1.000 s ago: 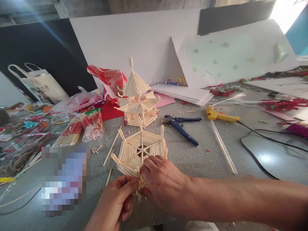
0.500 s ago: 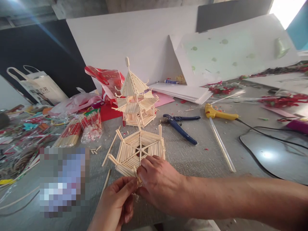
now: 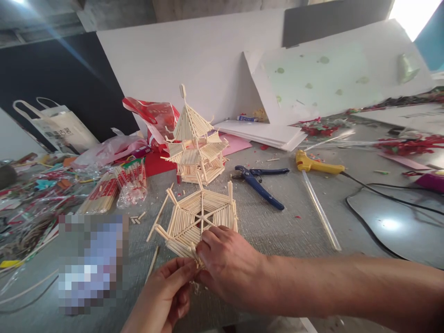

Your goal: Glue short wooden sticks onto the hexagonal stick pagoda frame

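In the head view a hexagonal frame of pale wooden sticks [image 3: 182,218] lies on the worktable, with spokes meeting at its centre and short upright pieces at its corners. At its near corner, my left hand [image 3: 173,284] pinches the edge between thumb and index finger. My right hand [image 3: 231,263] is closed over the same near edge, fingers bent and touching the frame. Both hands hide what lies between their fingertips. Just behind the frame stands a tiered pagoda model [image 3: 201,152] of similar sticks. Loose sticks [image 3: 160,217] lie to the left of the frame.
Blue-handled cutters [image 3: 262,185] and a yellow glue gun [image 3: 319,165] with a clear glue stick [image 3: 321,210] and black cord [image 3: 364,231] lie right. Packs of sticks [image 3: 100,192], plastic bags and a pixelated patch [image 3: 93,263] are left. White boards [image 3: 260,133] stand behind.
Both hands stay at the frame's near corner, with only a very slight shift of the left fingers. The view has moved a little; the other things have kept their places.
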`<state>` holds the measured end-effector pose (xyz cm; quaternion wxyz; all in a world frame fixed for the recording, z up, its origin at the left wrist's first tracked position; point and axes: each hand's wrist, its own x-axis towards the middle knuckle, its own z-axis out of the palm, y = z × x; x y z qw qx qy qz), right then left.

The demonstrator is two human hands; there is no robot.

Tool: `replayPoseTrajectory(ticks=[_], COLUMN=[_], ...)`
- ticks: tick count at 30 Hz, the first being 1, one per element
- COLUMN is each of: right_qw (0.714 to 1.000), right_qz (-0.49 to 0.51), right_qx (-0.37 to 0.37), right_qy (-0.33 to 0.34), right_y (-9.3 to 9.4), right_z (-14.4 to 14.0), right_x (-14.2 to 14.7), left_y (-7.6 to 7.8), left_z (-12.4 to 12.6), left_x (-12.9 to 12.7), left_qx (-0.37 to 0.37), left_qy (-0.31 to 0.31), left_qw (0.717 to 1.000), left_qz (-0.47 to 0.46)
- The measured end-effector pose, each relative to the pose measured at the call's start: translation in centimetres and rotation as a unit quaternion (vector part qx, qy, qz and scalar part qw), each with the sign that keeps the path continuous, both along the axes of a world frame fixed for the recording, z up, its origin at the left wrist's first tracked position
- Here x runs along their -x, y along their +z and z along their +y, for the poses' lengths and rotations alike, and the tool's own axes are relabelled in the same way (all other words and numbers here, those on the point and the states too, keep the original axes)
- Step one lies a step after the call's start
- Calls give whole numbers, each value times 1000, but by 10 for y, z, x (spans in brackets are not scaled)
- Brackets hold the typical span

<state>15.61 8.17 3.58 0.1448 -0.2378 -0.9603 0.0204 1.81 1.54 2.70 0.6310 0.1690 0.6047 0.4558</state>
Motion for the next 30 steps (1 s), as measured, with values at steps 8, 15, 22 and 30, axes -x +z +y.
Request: replayPoseTrajectory(ticks=[8,15,22,30], right_qw=[1000,1000,1000,1000], right_qz=[-10,-12,-4,-7], right_qx=[-4,-12,-7,-5], right_qy=[0,5,-5,4], right_y=[-1,3,-1,1], right_z=[2,2,3,3], right_x=[1,0,2,1], left_y=[3,4,5,3], left_z=[-1,4,9,7], left_x=[2,9,10,10], left_qx=[6,-17,-16,26], left_qy=[-29,-69,-78,-39], left_qw=[1000,992,992,998], left_qz=[-6,102,97,36])
